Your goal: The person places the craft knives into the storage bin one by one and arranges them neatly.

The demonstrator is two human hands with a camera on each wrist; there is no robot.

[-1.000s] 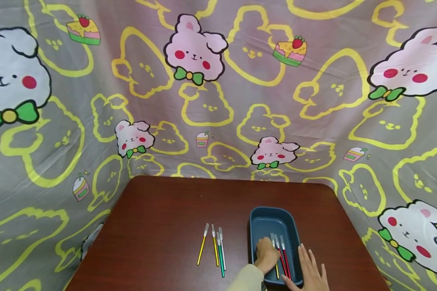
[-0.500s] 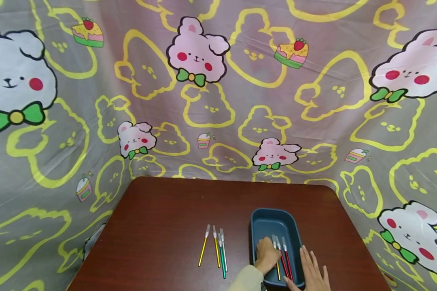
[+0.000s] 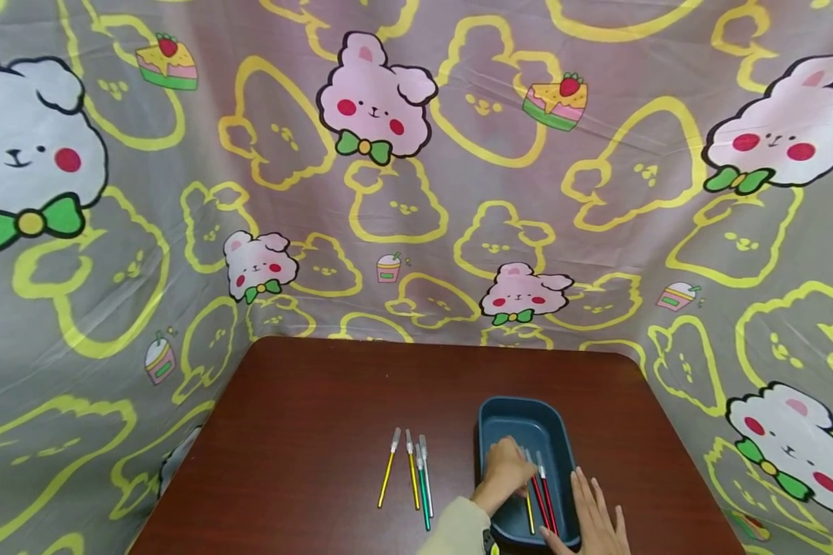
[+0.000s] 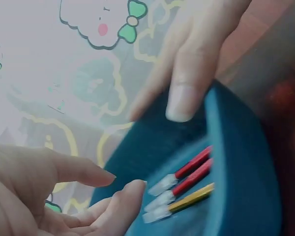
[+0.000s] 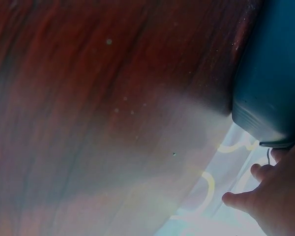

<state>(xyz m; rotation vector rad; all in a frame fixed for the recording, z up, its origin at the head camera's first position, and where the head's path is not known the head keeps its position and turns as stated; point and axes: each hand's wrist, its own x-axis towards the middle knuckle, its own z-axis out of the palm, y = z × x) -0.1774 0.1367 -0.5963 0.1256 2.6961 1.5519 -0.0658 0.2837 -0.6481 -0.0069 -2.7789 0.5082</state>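
Note:
A dark blue tray (image 3: 486,420) lies on the table's right side. Inside it are two red craft knives (image 3: 550,505) and a gold craft knife (image 3: 530,515), each with a clear cap. My left hand (image 3: 505,469) hovers over the tray's left part, partly covering the caps. In the left wrist view its fingertips (image 4: 137,187) are apart, with nothing between them. My right hand (image 3: 592,512) rests against the tray's right wall, and the left wrist view shows its thumb (image 4: 182,103) over the rim. Its fingers look straight and spread.
Left of the tray, several capped craft knives lie on the brown table (image 3: 305,432): two gold ones, a green one (image 3: 424,493) and a silver one (image 3: 427,482). A patterned cloth (image 3: 403,193) hangs round the table's back and sides.
My left hand has lifted and shifted slightly away from the tray floor, with more of its sleeve and wrist showing. My right hand, the tray and the knives look unchanged.

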